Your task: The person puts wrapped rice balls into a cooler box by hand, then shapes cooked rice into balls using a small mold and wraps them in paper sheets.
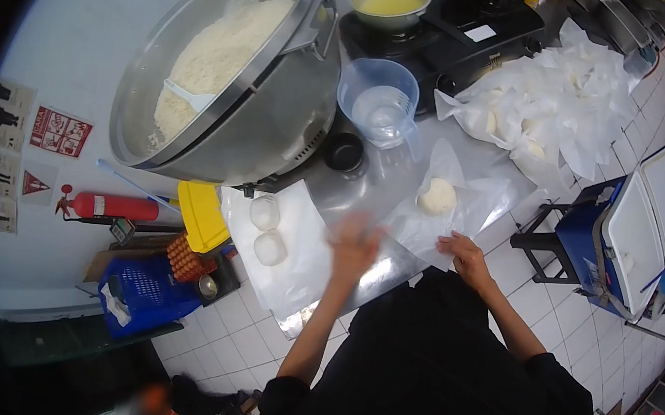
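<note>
Nearest to the person, the right hand (467, 260) is at the close border of a thin paper sheet (407, 236), by the near edge of the steel table (399, 271). Its fingers are slightly bent; whether they pinch the paper, one cannot tell. The left hand (354, 247) is blurred over the table, between this sheet and the left-hand papers (297, 265), so its finger state cannot be told.

On the sheet, toward the right part of the near edge, sits one round dough ball (437, 196). It seems light, soft and easy to dent; the paper looks flexible and may tear. Best hold is by the paper's corners, or with a palm beneath. Two more dough balls (267, 229) lie toward the left corner. Farther, there are a measuring jug (377, 102) and paper-wrapped bundles (562, 102).
</note>
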The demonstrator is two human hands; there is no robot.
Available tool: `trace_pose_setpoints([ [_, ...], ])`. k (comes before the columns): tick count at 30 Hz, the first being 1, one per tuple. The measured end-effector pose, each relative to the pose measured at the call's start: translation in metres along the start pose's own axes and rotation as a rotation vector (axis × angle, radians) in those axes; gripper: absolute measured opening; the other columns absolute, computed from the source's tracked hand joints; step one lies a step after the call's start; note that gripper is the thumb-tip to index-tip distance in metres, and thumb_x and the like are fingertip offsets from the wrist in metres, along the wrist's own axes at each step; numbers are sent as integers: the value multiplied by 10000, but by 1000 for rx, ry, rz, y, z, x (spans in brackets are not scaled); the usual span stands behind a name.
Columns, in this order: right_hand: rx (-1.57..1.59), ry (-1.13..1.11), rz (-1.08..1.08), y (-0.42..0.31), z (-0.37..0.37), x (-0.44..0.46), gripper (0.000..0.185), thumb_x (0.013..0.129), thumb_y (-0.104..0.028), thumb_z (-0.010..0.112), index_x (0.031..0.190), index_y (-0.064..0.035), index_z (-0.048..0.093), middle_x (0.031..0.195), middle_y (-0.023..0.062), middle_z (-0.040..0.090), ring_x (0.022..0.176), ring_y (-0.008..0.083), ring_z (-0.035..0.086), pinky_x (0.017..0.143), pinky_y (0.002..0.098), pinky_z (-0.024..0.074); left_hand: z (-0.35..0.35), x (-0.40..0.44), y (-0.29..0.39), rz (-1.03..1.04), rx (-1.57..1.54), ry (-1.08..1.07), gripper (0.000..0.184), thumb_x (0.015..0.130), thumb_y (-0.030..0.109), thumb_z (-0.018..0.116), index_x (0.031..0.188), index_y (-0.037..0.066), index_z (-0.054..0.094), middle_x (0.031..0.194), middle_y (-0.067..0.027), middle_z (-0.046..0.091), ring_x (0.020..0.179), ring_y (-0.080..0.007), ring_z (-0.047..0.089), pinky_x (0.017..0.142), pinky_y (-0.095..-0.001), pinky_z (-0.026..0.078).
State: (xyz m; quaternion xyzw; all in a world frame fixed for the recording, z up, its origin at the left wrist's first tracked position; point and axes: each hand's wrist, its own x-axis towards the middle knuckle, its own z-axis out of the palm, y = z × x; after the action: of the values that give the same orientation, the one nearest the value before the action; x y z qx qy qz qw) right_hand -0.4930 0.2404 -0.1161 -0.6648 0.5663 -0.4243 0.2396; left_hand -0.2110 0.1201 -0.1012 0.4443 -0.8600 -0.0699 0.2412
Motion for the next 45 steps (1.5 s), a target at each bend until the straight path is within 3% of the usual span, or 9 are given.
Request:
trace_pose_setpoints([
  [2, 48, -79, 90, -3, -16, -7, 438, 692, 200, 491, 1000, -28, 704, 1108, 93, 726, 1175, 286, 641, 1135, 485, 405, 7, 14, 30, 464, 19, -172, 578, 778, 257, 739, 1333, 345, 600, 1542, 17, 414, 1468, -268, 285, 1100, -649, 171],
  [6, 91, -180, 208, 3, -54, -14, 352, 764, 170, 525, 989, -29, 709, 1101, 88, 736, 1197, 274, 639, 1157, 480, 377, -3, 31, 48, 109, -10, -278, 607, 746, 223, 736, 1330, 330, 612, 1478, 51, 489, 1430, -234, 335, 1076, -656, 173],
  [12, 129, -12, 414, 11, -80, -1, 148, 985, -119, 590, 956, 11, 655, 819, 86, 642, 749, 176, 597, 730, 303, 484, 10, 4, 29, 279, 11, -231, 247, 809, 234, 730, 1055, 207, 719, 1121, 61, 663, 1089, -193, 510, 926, -554, 280],
  [15, 165, 127, 459, 21, -73, 10, 238, 1019, -204, 562, 901, 1, 590, 703, 77, 501, 664, 110, 445, 628, 301, 418, 9, 15, 37, 68, -158, -240, 57, 849, 228, 734, 869, 180, 711, 802, 45, 661, 970, -156, 532, 881, -494, 282],
  [21, 55, 308, 638, 28, -44, 36, 276, 1020, -224, 553, 850, -14, 501, 587, 39, 434, 585, 91, 388, 534, 315, 352, 24, 32, 44, -766, -961, -138, 247, 827, 307, 818, 817, 98, 686, 572, 69, 552, 600, -57, 489, 908, -351, 247],
  [27, 198, 355, 594, 46, -41, 24, 275, 1034, -226, 537, 846, -27, 510, 600, 3, 455, 593, 70, 386, 534, 284, 345, 15, 41, 44, -427, -451, -150, 236, 809, 190, 847, 794, 49, 659, 563, 68, 560, 522, -26, 443, 611, -188, 353],
  [32, 420, 311, 501, 54, -56, 19, 278, 1038, -224, 535, 837, -32, 519, 633, -30, 416, 614, 66, 389, 540, 266, 352, 19, 33, 16, -563, -886, -234, 220, 863, 152, 794, 777, 35, 630, 564, 72, 538, 526, -16, 415, 527, -192, 320],
  [41, -206, 504, 552, 29, -31, 47, 256, 1012, -216, 528, 859, -14, 560, 599, 229, 527, 513, 385, 528, 514, 436, 391, 24, 44, 41, -655, -622, 3, 290, 950, 240, 693, 764, 65, 557, 508, 37, 446, 476, -53, 368, 487, -267, 287],
  [45, -191, 458, 691, 24, -36, 40, 267, 1003, -223, 541, 849, -5, 560, 600, 220, 562, 566, 431, 578, 534, 470, 416, 10, 73, 55, -713, -345, -123, 281, 922, 301, 708, 796, 78, 590, 623, -44, 575, 546, -171, 522, 555, -342, 381],
])
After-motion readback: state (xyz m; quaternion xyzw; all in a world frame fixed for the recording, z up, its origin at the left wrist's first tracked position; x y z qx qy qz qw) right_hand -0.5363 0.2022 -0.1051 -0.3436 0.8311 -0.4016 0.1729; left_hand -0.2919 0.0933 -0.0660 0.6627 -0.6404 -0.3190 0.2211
